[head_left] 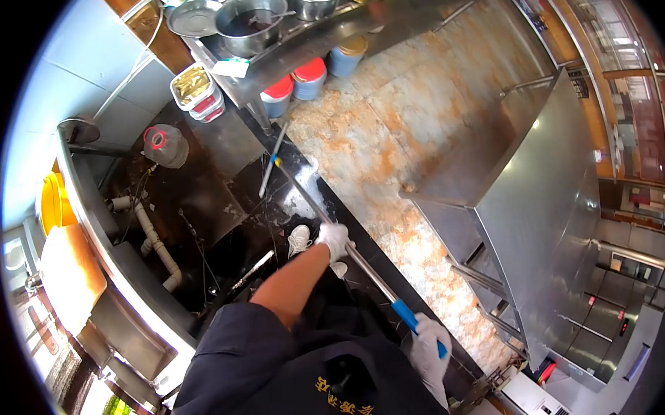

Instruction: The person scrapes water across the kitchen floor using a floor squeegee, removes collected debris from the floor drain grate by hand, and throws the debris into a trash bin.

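Head view: whitish wet patch (302,198) is seen on the dark floor (198,184), so this part seems unfinished (how much is done cannot be told). The pole (369,270) is held firmly near its middle by the left grip (334,239), and at its blue end (404,315) by the right grip (429,343); its bar head (268,176) is placed beside the patch.

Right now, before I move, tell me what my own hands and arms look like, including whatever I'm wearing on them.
Your left hand and right hand are both covered by white gloves. A short, dark sleeve ends well above the left glove. It belongs to a dark shirt with yellow lettering. The right sleeve's end can't be made out.
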Motion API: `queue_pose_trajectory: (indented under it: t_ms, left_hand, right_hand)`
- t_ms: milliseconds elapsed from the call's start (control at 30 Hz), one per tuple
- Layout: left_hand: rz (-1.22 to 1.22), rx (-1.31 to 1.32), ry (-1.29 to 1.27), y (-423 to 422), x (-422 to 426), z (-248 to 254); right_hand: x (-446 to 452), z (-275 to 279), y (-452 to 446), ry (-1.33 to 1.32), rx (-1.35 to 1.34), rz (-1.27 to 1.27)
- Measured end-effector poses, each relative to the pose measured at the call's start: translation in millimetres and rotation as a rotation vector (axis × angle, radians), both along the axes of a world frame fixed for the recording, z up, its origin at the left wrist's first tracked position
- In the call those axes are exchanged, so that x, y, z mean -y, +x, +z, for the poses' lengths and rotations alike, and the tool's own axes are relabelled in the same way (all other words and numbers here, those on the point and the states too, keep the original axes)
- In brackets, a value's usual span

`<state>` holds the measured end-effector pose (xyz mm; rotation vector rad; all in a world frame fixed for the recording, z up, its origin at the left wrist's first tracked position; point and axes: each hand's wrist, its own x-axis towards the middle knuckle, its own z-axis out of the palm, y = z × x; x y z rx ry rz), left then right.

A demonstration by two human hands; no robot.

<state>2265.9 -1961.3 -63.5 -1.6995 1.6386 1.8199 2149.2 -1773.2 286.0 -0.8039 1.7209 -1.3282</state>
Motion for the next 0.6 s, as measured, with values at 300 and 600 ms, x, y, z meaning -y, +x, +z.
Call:
queue_pose_trajectory:
  t_ms: [300,600]
  left_hand:
    - [-0.963,0.289,-0.487,-32.3,27.0,-39.9]
    - [-0.904,0.209,-0.282,-103.9,-112.9,-4.3]
  right_hand:
    - [3.0,-42.2,-4.8,0.04,0.416,-0.393]
    - [-147.4,-23.0,-91.2,0.082,0.348,-0.266]
